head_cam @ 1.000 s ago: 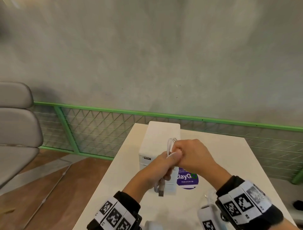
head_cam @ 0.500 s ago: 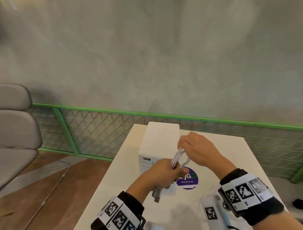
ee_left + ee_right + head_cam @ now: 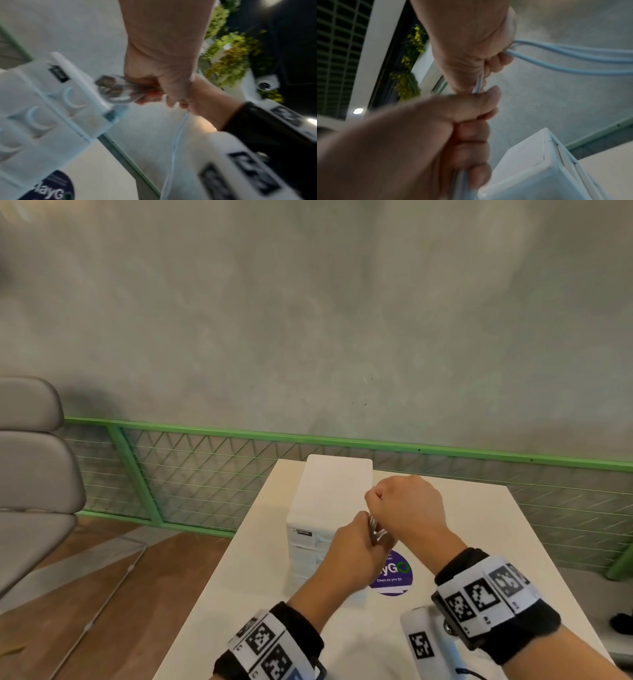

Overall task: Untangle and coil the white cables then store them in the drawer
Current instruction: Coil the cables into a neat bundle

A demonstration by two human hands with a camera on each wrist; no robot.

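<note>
From the head view, the left hand [image 3: 356, 556] and right hand [image 3: 407, 508] were both clenched on the thin white cable bundle [image 3: 376, 529], held above the pale rectangular table [image 3: 479, 542] just in front of the white plastic drawer unit [image 3: 329, 501], whose drawers sat closed, with bare tabletop open to the right. In the blurred left wrist view, the loops [image 3: 118, 90] stuck out of the fist and one strand ran down out of frame. The right wrist view showed strands [image 3: 573, 56] leaving the frame's right edge.

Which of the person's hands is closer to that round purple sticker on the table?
Left. The left hand is right beside the purple sticker, overlapping its edge in the head view; the right hand is farther back.
</note>
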